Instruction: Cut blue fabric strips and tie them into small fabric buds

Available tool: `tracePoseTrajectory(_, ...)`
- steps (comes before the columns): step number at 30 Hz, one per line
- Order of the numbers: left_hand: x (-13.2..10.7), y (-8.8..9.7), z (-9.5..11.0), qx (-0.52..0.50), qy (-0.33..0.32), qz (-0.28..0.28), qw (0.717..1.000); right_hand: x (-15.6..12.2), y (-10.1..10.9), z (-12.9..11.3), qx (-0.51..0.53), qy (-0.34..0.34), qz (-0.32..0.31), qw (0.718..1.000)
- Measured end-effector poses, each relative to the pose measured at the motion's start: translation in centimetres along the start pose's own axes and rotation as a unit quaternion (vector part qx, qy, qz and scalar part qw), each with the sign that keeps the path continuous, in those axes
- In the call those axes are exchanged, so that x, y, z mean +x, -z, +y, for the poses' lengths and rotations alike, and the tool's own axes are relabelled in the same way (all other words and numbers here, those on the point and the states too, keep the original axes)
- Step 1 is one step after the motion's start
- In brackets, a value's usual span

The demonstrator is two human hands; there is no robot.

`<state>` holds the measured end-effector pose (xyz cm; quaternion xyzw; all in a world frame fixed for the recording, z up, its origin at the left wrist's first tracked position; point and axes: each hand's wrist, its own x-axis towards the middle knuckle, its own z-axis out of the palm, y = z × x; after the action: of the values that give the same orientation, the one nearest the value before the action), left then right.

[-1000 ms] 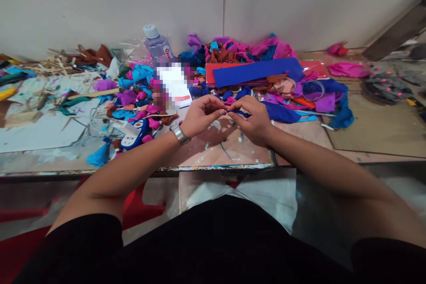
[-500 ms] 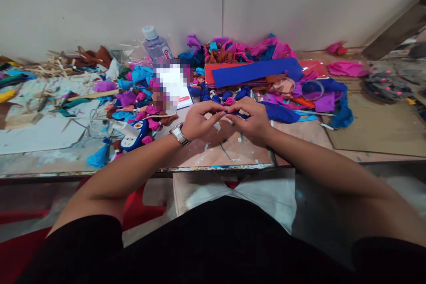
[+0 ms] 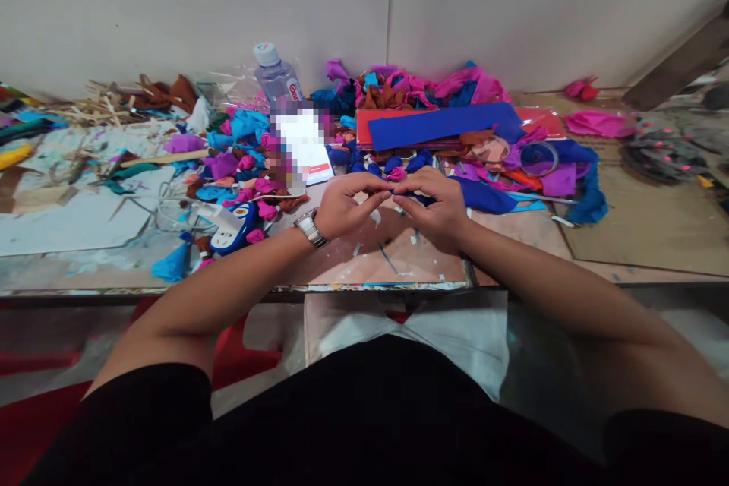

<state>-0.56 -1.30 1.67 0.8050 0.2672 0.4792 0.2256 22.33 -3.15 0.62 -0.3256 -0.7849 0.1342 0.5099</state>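
Note:
My left hand (image 3: pixel 348 206), with a metal watch (image 3: pixel 310 228) on its wrist, is closed in a pinch. My right hand (image 3: pixel 437 206) meets it fingertip to fingertip above the table. Between them is a small piece of dark blue crepe paper (image 3: pixel 420 199), mostly hidden by the fingers. Just behind the hands lie several twisted dark blue paper buds (image 3: pixel 392 164). Right of my right hand a larger blue paper piece (image 3: pixel 484 196) rests on the table. A flat blue strip (image 3: pixel 444 126) lies across a stack of red sheets (image 3: pixel 364 125).
A lit phone (image 3: pixel 307 148) leans near a clear bottle (image 3: pixel 278 80). Left of my hands are a blue power socket (image 3: pixel 235 231) with cables and scattered coloured paper buds (image 3: pixel 244 125). Tape rolls (image 3: pixel 538 159) and a brown cardboard sheet (image 3: pixel 643 220) lie right. The table edge (image 3: pixel 370 288) runs in front.
The view has shifted slightly, so things on the table appear a little further right. Both hands keep their fingertips together on the blue paper, with barely any visible movement.

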Motion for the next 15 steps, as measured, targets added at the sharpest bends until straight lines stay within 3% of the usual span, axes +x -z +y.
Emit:
tracePoseTrajectory(6,-0.09,0.02,0.31,-0.005,-0.014,0.011,1.0,0.11,0.02,-0.33,-0.013,0.018,0.002,1.0)
tracePoseTrajectory(15,-0.18,-0.16,0.09,-0.006,0.008,-0.011,1.0,0.11,0.01,-0.17,-0.018,-0.011,0.012,1.0)
